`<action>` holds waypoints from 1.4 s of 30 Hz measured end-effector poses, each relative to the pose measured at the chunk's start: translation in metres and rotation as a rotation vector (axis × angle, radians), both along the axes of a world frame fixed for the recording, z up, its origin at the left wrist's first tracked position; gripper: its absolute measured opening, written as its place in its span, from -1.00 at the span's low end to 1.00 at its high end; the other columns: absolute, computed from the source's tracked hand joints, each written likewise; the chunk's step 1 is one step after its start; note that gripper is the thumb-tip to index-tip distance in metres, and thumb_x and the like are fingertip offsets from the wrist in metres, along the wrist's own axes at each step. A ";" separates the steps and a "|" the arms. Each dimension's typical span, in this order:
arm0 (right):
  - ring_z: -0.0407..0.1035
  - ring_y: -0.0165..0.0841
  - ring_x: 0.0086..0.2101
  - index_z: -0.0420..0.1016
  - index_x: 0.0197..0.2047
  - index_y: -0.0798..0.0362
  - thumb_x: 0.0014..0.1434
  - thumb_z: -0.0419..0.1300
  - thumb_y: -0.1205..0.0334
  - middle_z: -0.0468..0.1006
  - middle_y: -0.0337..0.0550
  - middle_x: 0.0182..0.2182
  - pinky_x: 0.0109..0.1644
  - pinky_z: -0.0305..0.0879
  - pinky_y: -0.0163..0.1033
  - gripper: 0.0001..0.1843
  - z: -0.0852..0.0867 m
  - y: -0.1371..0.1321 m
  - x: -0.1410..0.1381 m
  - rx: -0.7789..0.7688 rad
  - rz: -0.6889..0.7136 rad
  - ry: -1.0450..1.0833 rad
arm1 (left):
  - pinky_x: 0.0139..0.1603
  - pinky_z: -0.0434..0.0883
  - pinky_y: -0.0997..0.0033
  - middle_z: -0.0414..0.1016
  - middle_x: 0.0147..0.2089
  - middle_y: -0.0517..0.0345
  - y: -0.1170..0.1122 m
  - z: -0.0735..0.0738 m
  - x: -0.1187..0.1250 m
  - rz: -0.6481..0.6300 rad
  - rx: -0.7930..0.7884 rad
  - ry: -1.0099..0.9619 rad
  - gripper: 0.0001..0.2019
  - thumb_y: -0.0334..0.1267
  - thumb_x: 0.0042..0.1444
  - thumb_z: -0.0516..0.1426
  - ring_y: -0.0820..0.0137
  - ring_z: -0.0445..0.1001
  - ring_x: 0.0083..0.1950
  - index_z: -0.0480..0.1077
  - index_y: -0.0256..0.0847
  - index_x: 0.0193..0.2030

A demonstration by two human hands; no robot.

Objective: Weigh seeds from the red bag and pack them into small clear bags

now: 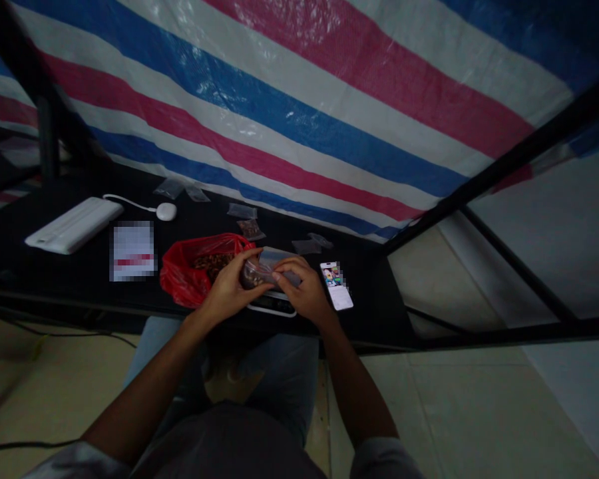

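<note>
Both my hands hold a small clear plastic bag (267,261) with brown bits inside, above a small silver scale (274,306) on the black table (80,276). My left hand (229,283) grips the bag's left side, fingers curled round it. My right hand (304,287) pinches its top right edge. Just left of my hands lies an open red plastic bag (187,269) filled with brown pieces.
A lit phone (336,285) lies right of my right hand. A white power bank (72,225) with a cable, a paper slip (132,251) and several small clear bags (249,228) lie further back. A striped tarp (299,100) hangs behind the table.
</note>
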State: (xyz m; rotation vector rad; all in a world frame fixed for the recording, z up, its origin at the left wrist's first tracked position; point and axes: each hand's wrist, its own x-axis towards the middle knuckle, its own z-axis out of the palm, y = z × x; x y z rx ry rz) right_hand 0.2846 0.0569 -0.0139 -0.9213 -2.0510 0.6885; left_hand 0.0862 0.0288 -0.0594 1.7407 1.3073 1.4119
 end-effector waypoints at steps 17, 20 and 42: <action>0.46 -0.28 -0.10 0.52 -0.22 0.00 0.36 0.21 0.23 0.59 -0.13 -0.20 0.08 0.34 -0.12 -0.90 -0.001 -0.016 -0.004 0.038 0.015 -0.008 | -0.12 0.54 0.28 0.69 -0.24 0.04 -0.015 0.038 -0.024 -0.094 -0.139 -0.077 -0.76 -0.07 0.22 0.26 0.24 0.64 -0.19 0.64 -0.18 -0.30; 0.47 -0.28 -0.11 0.54 -0.25 -0.02 0.31 0.25 0.23 0.60 -0.15 -0.22 0.08 0.35 -0.11 -0.93 -0.001 -0.022 -0.010 0.036 0.010 0.022 | -0.14 0.54 0.30 0.68 -0.25 0.07 -0.019 0.042 -0.022 -0.170 -0.149 -0.035 -0.77 -0.08 0.25 0.25 0.26 0.63 -0.21 0.65 -0.15 -0.29; 0.45 -0.24 -0.15 0.46 -0.23 -0.04 0.39 0.12 0.17 0.56 -0.10 -0.20 -0.05 0.37 -0.08 -0.85 -0.013 -0.039 0.083 0.002 -0.410 -0.013 | -0.20 0.53 0.34 0.68 -0.26 0.12 0.008 0.081 -0.028 0.159 -0.147 -0.018 -0.75 -0.04 0.15 0.26 0.28 0.60 -0.24 0.62 -0.19 -0.26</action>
